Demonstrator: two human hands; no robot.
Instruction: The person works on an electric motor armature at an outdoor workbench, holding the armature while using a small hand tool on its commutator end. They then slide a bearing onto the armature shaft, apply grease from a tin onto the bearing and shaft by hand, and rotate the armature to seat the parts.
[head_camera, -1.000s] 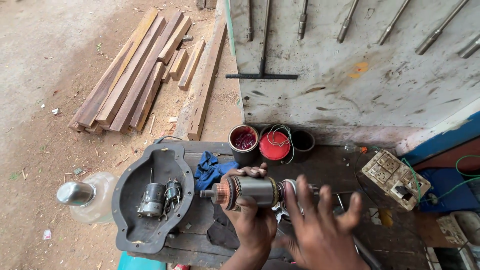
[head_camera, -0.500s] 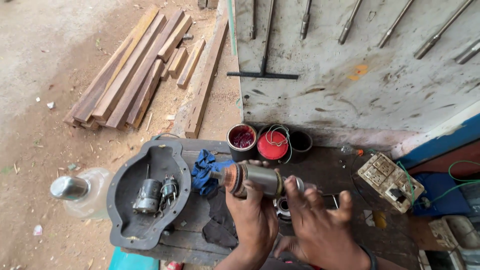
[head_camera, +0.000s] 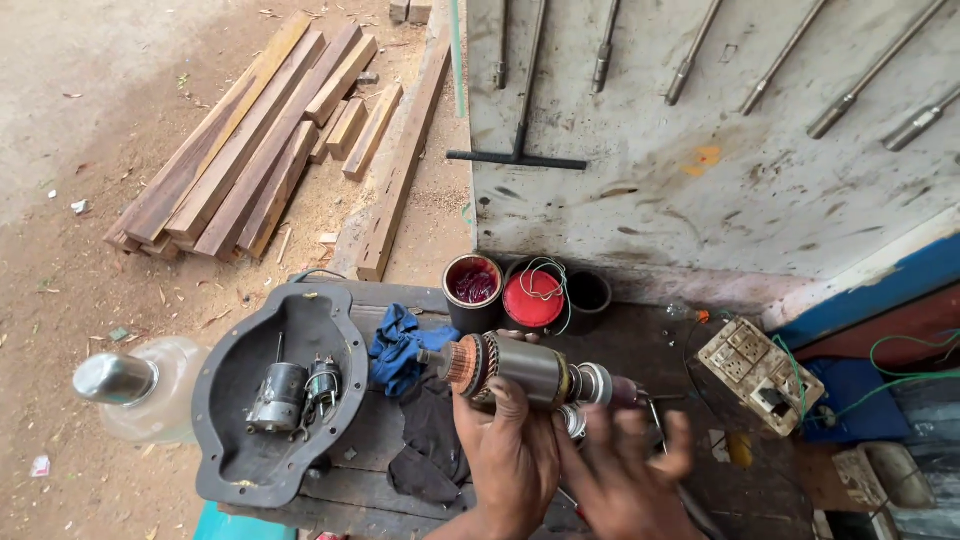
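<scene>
A: Daylight, bright and even. The dirt ground (head_camera: 90, 120) at the upper left looks pale, almost washed out.

B: Any hard shadows?

A: Only soft ones. The planks (head_camera: 250, 150) throw thin dark edges, and the bench (head_camera: 690, 400) at the lower right sits in dimmer shade under the wall (head_camera: 700, 170).

B: Glare?

A: 1 small highlight on the bottle cap (head_camera: 112, 378); the rest is matte.

B: Sharpness?

A: The armature (head_camera: 520, 368) and left hand (head_camera: 510, 460) are fairly crisp. The right hand (head_camera: 625, 480) is smeared by motion blur, fingers (head_camera: 680, 440) indistinct.

B: Distortion?

A: Wide-angle; the wall's lines splay outward toward the edges.
</scene>
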